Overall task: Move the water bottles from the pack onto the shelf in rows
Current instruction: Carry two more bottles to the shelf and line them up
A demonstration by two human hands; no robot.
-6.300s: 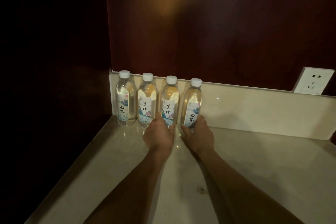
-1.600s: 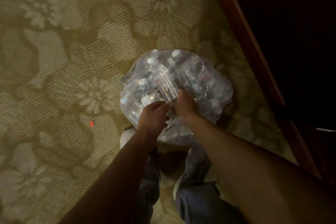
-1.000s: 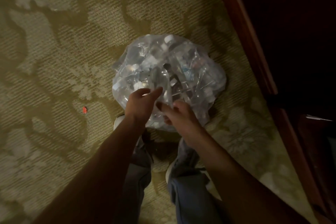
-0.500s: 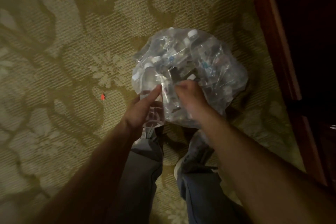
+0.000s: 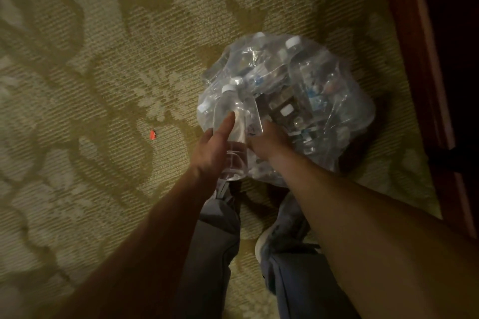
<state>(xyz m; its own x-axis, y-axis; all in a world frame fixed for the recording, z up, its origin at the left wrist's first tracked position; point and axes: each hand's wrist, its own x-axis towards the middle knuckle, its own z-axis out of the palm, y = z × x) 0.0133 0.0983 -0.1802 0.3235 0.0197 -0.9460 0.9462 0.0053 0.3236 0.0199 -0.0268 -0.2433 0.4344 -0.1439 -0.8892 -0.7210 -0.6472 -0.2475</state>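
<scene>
A ribbed olive carpet with pale floral pattern point(image 5: 103, 85) lies under my grey trouser legs point(image 5: 215, 254); a small red scrap point(image 5: 153, 134) rests on it; dark reddish wooden trim point(image 5: 425, 85) borders its right edge.

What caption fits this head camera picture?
Left hand lifts a clear plastic water bottle from the crinkly plastic pack on patterned carpet.

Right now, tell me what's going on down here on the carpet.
A person stands over a torn plastic pack of water bottles on the patterned carpet. The left hand holds one white-capped bottle against its palm, lifted at the pack's near edge. The right hand is down in the plastic, beside a second bottle; its fingers are hidden. More bottles remain inside the pack.
</scene>
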